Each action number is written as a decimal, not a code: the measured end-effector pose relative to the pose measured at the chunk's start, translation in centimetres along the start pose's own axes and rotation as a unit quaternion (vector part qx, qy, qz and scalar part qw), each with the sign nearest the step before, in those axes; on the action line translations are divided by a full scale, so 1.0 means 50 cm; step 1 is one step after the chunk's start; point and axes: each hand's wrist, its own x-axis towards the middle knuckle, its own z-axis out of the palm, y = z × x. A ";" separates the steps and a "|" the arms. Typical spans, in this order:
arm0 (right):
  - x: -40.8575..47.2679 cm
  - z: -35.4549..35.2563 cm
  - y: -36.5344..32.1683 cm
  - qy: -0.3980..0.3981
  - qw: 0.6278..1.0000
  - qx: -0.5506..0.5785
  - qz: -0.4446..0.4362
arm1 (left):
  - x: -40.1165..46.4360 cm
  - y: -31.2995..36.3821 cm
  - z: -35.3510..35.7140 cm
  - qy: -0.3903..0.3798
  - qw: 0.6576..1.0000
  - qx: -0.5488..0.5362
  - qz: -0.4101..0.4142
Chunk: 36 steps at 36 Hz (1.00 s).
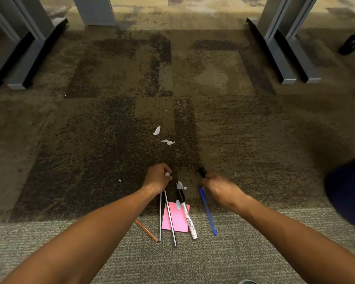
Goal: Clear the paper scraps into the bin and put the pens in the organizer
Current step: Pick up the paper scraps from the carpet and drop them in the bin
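Observation:
My left hand (157, 178) is closed on a small white paper scrap (167, 174) just above the carpet. My right hand (221, 188) grips a black marker (202, 171) whose tip sticks out past the fingers. Between the hands lies a crumpled white scrap (180, 185). Two more scraps (156, 130) (167, 142) lie farther out on the dark carpet. Near me lie a whiteboard marker (187, 217), a blue pen (207, 211), two thin black pens (169, 218) (160, 217) and an orange pen (147, 230). A scrap (178, 204) rests on a pink sticky pad (175, 219).
Grey metal desk legs (283, 56) (23, 58) stand at the far right and far left. A dark blue object (348, 191) sits at the right edge. A black chair base (350, 45) shows at the upper right. No bin or organizer is in view.

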 end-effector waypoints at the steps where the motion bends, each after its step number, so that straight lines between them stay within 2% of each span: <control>1: -0.001 -0.006 -0.002 -0.005 0.999 0.045 0.017 | -0.001 0.002 0.001 0.006 0.999 -0.033 -0.009; 5: 0.003 -0.031 -0.017 -0.035 0.978 0.183 0.093 | -0.014 0.018 -0.002 -0.001 0.974 -0.216 -0.067; 9: 0.013 -0.041 -0.038 -0.041 0.948 0.280 0.146 | -0.019 0.029 -0.014 0.005 0.933 -0.338 -0.124; 11: 0.016 -0.046 -0.047 -0.029 0.947 0.287 0.140 | -0.019 0.037 -0.027 0.003 0.905 -0.404 -0.137; 16: 0.027 -0.052 -0.066 -0.025 0.953 0.286 0.100 | -0.020 0.061 -0.077 0.020 0.797 -0.588 -0.136; 21: 0.046 -0.064 -0.073 -0.003 0.951 0.292 0.097 | -0.002 0.068 -0.104 0.043 0.750 -0.648 -0.128; 23: 0.055 -0.070 -0.072 -0.008 0.954 0.285 0.095 | 0.013 0.065 -0.115 0.042 0.757 -0.641 -0.121; 30: 0.079 -0.052 -0.074 -0.021 0.965 0.250 0.081 | 0.064 0.053 -0.133 0.052 0.858 -0.503 -0.089; 36: 0.108 -0.016 -0.083 -0.044 0.965 0.245 0.082 | 0.112 0.052 -0.131 0.065 0.881 -0.457 -0.100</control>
